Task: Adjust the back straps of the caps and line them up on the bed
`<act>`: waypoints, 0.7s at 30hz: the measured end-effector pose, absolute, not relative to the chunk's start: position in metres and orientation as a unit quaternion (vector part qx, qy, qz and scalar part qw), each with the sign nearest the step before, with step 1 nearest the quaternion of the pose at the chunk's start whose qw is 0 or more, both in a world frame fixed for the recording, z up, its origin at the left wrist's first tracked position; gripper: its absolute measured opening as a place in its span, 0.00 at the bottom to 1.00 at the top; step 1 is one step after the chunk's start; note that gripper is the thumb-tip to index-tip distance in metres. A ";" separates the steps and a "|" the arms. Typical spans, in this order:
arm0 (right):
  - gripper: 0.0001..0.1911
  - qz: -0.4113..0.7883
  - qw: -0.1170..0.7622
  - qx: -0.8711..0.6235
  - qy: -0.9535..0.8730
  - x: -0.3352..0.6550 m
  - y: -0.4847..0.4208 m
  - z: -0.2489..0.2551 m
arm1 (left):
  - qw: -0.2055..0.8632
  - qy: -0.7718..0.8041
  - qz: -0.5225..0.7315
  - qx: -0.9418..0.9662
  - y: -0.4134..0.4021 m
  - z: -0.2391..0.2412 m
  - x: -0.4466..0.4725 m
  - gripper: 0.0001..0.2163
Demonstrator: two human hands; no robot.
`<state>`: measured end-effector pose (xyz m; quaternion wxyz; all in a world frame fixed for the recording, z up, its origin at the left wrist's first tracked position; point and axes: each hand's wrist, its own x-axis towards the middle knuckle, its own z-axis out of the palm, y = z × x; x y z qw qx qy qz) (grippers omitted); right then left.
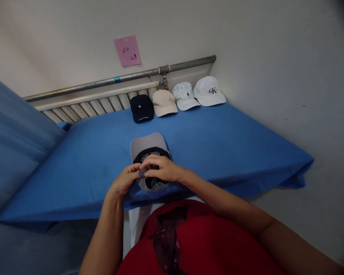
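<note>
A grey baseball cap (149, 142) lies upside down near the front edge of the blue-covered table (212, 141), its brim pointing away from me and its dark inside facing up. Over its opening, my left hand (126, 178) pinches the grey strap (142, 173) at the back of the cap from the left. My right hand (162, 168) comes in from the right, thumb and fingers closing on the same strap. The fingertips of both hands almost meet there. Part of the cap's inside is hidden under my right hand.
Along the back stand a navy cap (142, 108), a beige cap (164, 102), a pale cap (185, 95) and a white cap (208, 91). Behind them run a radiator (97, 105) and a metal pipe (189, 64). A blue curtain (14, 145) hangs at left.
</note>
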<state>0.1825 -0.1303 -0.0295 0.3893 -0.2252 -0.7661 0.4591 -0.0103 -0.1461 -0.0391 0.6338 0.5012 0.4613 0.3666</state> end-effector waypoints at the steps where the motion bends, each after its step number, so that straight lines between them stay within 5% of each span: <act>1: 0.05 0.441 0.390 -0.214 -0.780 0.182 -0.130 -0.028 | 0.634 0.462 0.368 0.499 -0.146 -0.039 -0.010 0.09; 21: 0.07 0.425 0.364 -0.191 -0.806 0.186 -0.130 -0.034 | 0.639 0.460 0.374 0.490 -0.147 -0.040 -0.009 0.09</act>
